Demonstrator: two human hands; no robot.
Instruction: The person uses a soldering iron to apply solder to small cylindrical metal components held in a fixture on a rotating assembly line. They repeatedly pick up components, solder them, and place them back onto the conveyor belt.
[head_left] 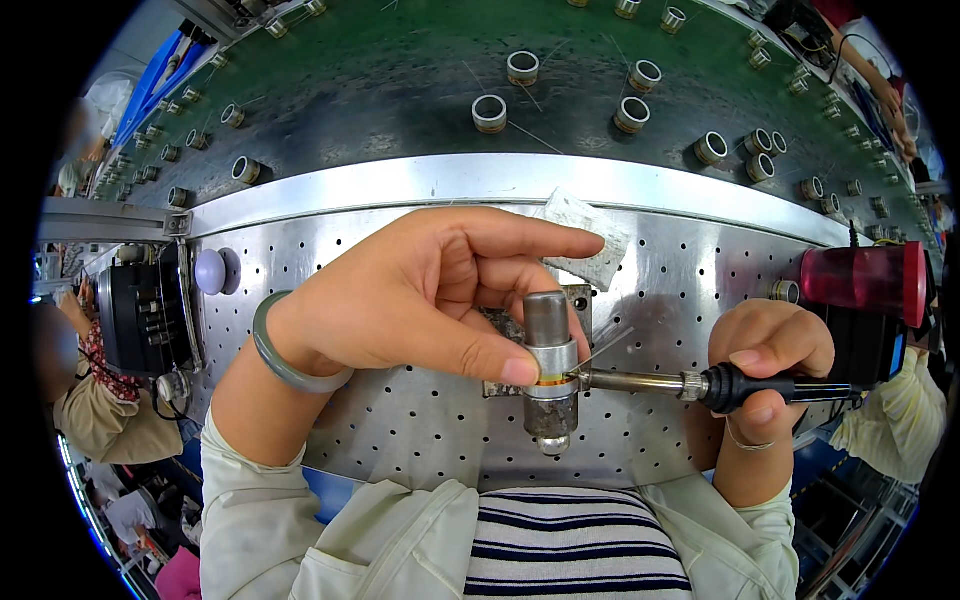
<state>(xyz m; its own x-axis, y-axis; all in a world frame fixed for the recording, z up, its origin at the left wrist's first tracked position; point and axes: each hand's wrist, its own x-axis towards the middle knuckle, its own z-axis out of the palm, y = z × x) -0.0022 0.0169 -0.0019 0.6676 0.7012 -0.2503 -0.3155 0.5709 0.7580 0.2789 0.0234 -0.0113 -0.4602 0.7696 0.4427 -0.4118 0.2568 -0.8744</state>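
Note:
In front of me a dark metal post with a rounded lower end carries a silver metal ring with a copper-coloured band around it. My left hand is closed on this ring, thumb on the near side, its other fingers partly hidden behind the post and the index finger stretched to the right. A soldering iron with a black handle lies in the closed grip of my right hand. Its tip meets the copper band from the right. Fine wires stick out of the ring near that tip.
Beneath is a perforated metal bench with a whitish pad and a lilac knob. Beyond a metal rail, a green conveyor belt bears several similar rings. A red translucent container stands right, a black device left. Co-workers sit nearby.

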